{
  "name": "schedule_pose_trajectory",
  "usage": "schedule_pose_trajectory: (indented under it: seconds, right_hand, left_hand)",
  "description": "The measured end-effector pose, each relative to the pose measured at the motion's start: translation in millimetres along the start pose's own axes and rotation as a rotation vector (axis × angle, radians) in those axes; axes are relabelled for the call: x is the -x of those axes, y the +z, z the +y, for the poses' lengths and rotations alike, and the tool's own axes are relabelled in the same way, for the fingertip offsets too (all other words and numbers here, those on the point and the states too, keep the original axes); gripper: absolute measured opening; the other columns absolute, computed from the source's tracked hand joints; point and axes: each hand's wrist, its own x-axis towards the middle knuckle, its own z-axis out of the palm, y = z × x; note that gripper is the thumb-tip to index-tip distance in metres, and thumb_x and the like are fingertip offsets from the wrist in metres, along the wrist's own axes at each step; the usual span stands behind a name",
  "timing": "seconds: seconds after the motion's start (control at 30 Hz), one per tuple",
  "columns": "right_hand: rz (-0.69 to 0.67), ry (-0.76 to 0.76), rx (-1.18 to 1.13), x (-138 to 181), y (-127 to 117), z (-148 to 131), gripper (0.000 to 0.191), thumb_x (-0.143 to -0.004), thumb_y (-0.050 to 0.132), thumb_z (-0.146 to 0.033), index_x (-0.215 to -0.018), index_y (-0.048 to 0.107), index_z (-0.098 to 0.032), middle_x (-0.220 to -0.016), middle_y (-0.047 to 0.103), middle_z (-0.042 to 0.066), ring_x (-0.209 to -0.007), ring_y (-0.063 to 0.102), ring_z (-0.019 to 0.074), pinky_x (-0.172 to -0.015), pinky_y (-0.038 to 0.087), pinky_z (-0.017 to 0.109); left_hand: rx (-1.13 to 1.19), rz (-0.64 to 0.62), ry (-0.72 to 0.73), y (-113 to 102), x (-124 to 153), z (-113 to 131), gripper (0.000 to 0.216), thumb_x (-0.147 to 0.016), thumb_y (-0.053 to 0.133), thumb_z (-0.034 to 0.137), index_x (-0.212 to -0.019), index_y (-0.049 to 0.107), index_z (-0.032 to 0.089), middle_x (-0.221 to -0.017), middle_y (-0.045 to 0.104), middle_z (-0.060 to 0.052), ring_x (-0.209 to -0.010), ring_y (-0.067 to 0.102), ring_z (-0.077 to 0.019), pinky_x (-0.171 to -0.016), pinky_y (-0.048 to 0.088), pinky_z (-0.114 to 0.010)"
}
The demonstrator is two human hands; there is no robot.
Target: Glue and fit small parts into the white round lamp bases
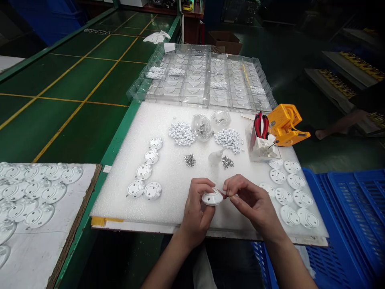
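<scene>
A white round part is held between the fingers and thumb of the left hand, above the near side of the desk. Just to its right, a tiny item, too small to identify, is pinched by the right hand. White discs are laid out at left and right. Farther off, a translucent bottle is stood between two metal heaps.
</scene>
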Motion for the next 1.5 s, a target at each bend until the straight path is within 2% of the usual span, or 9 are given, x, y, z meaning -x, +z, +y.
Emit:
schedule_pose_trajectory:
  seconds: [0.1, 0.27, 0.37, 0.47, 0.6, 0.7, 1.07, 1.3, 1.5]
  right_hand:
    - [0.021, -0.008, 0.022, -2, 2, 2, 0.016, -0.092, 0.072, -0.038, -0.085, 0.067, -0.025, -0.092, 0.06, 0.006, -0.102, 0.06, 0.0235, -0.094, 0.052, 0.039]
    - [0.004, 0.019, -0.019, -1, 1, 6, 0.016, -0.09, 0.074, -0.04, -0.085, 0.069, -0.026, -0.101, 0.058, 0.006, -0.108, 0.059, 0.0222, -0.098, 0.051, 0.037]
    - [-0.007, 0.035, -0.038, 0, 2, 8, 0.017, -0.09, 0.074, -0.041, -0.084, 0.069, -0.026, -0.104, 0.056, 0.006, -0.108, 0.059, 0.0216, -0.099, 0.05, 0.037]
    - [-0.007, 0.061, -0.003, -1, 3, 8, 0.021, -0.089, 0.074, -0.044, -0.082, 0.069, -0.025, -0.106, 0.056, 0.007, -0.107, 0.059, 0.0228, -0.097, 0.052, 0.039]
    - [-0.027, 0.046, -0.041, -1, 4, 11, 0.023, -0.089, 0.074, -0.045, -0.082, 0.067, -0.024, -0.098, 0.057, 0.006, -0.099, 0.06, 0.0218, -0.09, 0.054, 0.037]
    - [-0.054, 0.06, -0.089, 0, 4, 13, 0.023, -0.09, 0.073, -0.046, -0.083, 0.066, -0.025, -0.094, 0.058, 0.006, -0.094, 0.061, 0.021, -0.086, 0.055, 0.036]
    - [-0.037, 0.059, -0.085, -1, 7, 13, 0.02, -0.09, 0.074, -0.043, -0.085, 0.067, -0.025, -0.093, 0.059, 0.005, -0.091, 0.061, 0.0201, -0.083, 0.054, 0.035]
    - [-0.063, 0.039, -0.122, 1, 6, 11, 0.007, -0.092, 0.072, -0.029, -0.088, 0.068, -0.025, -0.095, 0.055, 0.003, -0.092, 0.057, 0.0173, -0.085, 0.047, 0.03]
    - [-0.074, 0.144, -0.326, -1, 12, 14, 0.019, -0.088, 0.078, -0.033, -0.086, 0.061, -0.025, -0.091, 0.049, 0.0, -0.083, 0.049, 0.0146, -0.074, 0.044, 0.025]
  left_hand:
    - [0.112, 0.029, -0.042, 1, 0, -2, 0.008, -0.1, 0.057, 0.019, -0.105, 0.053, 0.025, -0.109, 0.059, -0.007, -0.098, 0.069, -0.0212, -0.083, 0.057, -0.036]
    - [0.245, 0.021, -0.03, 4, -1, 0, 0.012, -0.101, 0.056, 0.014, -0.107, 0.055, 0.025, -0.11, 0.069, -0.006, -0.111, 0.071, -0.0225, -0.1, 0.057, -0.044]
    - [0.275, 0.044, -0.03, 3, -2, 2, 0.012, -0.099, 0.059, 0.014, -0.104, 0.059, 0.025, -0.111, 0.064, -0.005, -0.114, 0.071, -0.0229, -0.1, 0.057, -0.043]
    - [0.244, 0.087, -0.028, 1, -4, 1, 0.008, -0.096, 0.067, 0.018, -0.099, 0.062, 0.024, -0.108, 0.059, -0.004, -0.112, 0.07, -0.0234, -0.093, 0.059, -0.039]
    - [0.115, 0.091, 0.007, -2, -6, 0, 0.009, -0.092, 0.074, 0.026, -0.094, 0.066, 0.023, -0.09, 0.066, -0.004, -0.099, 0.066, -0.0232, -0.086, 0.057, -0.037]
    - [0.14, 0.088, -0.002, -2, -7, 1, 0.006, -0.094, 0.072, 0.025, -0.095, 0.066, 0.023, -0.09, 0.068, -0.005, -0.09, 0.066, -0.0207, -0.081, 0.057, -0.034]
    - [0.258, 0.044, -0.056, -1, -7, 6, 0.005, -0.097, 0.065, 0.02, -0.098, 0.061, 0.023, -0.102, 0.068, -0.006, -0.098, 0.07, -0.0192, -0.089, 0.058, -0.034]
    - [0.247, 0.034, -0.061, -1, -6, 4, 0.007, -0.096, 0.067, 0.017, -0.098, 0.063, 0.023, -0.101, 0.069, -0.006, -0.098, 0.07, -0.019, -0.09, 0.058, -0.034]
    - [0.24, 0.03, -0.057, -2, -5, 4, 0.007, -0.094, 0.068, 0.016, -0.097, 0.065, 0.022, -0.1, 0.072, -0.006, -0.098, 0.072, -0.0193, -0.09, 0.059, -0.033]
